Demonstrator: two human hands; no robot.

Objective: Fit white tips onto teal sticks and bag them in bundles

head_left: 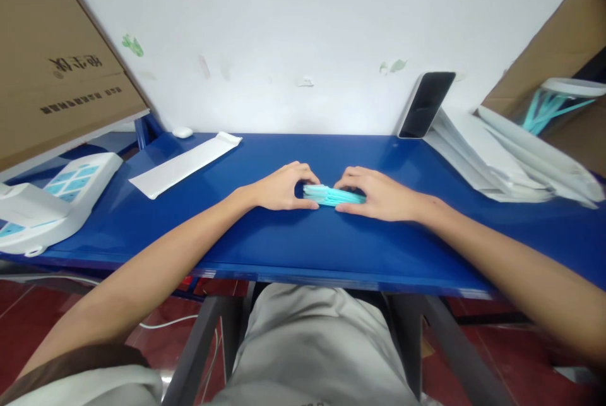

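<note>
A small bundle of thin turquoise sticks lies lengthwise across the middle of the blue table. Around its left end curve the fingers and thumb of my left hand. My right hand grips the other end in the same way, fingers behind and thumb in front. Between the two hands the middle of the bundle shows, with paler ends toward the left. The exact number of sticks is too small to tell.
A long white paper sleeve lies left of my hands. Farther left is a white-and-blue device. A phone leans on the white wall. White packets and a clear container of turquoise sticks are at the right.
</note>
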